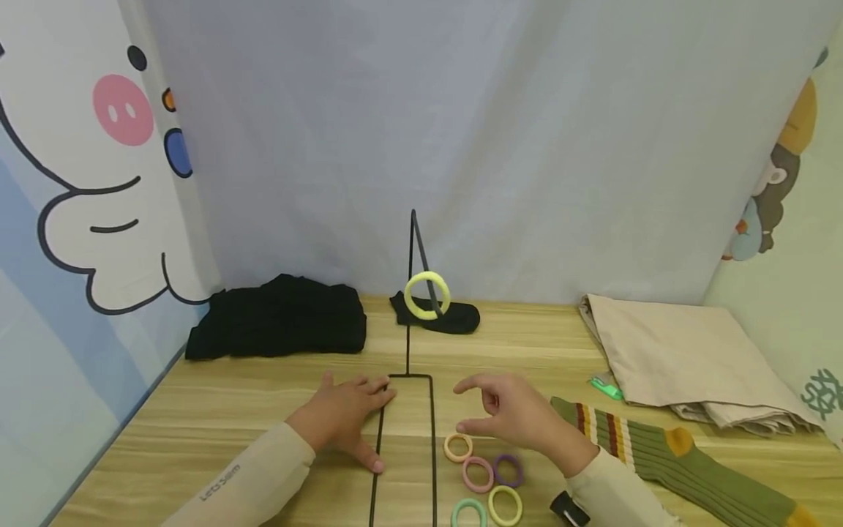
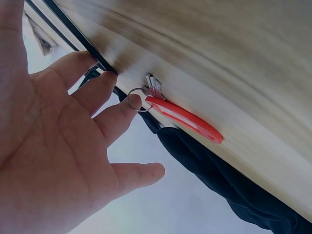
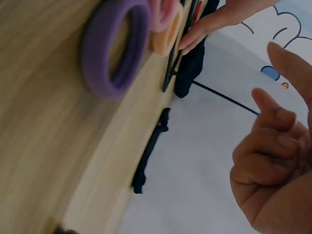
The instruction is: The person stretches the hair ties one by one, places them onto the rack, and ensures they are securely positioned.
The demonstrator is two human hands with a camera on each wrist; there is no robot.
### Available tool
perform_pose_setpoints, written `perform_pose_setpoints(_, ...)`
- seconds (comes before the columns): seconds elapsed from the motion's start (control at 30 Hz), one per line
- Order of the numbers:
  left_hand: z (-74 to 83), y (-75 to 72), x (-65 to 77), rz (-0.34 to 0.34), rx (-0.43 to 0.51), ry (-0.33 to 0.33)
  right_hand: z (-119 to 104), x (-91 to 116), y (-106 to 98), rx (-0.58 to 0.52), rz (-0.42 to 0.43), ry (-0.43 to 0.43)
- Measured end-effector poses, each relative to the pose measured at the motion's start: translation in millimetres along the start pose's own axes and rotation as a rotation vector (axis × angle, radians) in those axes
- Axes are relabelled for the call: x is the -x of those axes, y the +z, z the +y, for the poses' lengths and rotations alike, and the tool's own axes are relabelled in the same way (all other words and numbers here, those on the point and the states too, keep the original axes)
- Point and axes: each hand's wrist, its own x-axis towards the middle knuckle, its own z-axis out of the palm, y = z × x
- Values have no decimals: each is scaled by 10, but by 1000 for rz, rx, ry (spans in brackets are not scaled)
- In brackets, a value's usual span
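Note:
A black wire stand (image 1: 407, 351) has a long base frame on the table and a slanting arm, with a yellow ring (image 1: 410, 304) hanging on that arm. My left hand (image 1: 349, 416) rests with spread fingers on the left rail of the base. My right hand (image 1: 510, 411) is held to the right of the base, thumb and index finger apart with nothing between them, the other fingers curled. Near it lie an orange ring (image 1: 448, 454), a pink ring (image 1: 466, 479), a purple ring (image 3: 91, 53), a second yellow ring (image 1: 492, 508) and a green ring (image 1: 457, 510).
A key with a red tag (image 2: 187, 121) lies past my left fingertips. Black folded cloth (image 1: 283, 322) and a black sock (image 1: 461, 318) lie at the back. To the right are a green striped sock (image 1: 705, 468), a small green item (image 1: 607, 388) and beige cloth (image 1: 678, 351).

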Motion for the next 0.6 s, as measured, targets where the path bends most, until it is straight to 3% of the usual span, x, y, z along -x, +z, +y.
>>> perform_pose_setpoints(0.13, -2, 1, -3, 2, -5, 5, 254, -52, 13, -94, -238, -4)
perform_pose_setpoints(0.27, 10, -7, -5, -3, -9, 1, 369, -86, 26, -126, -382, 16)
perform_pose_setpoints(0.6, 29, -25, -2, 1, -29, -6, 317, -185, 132, -95, -512, -32)
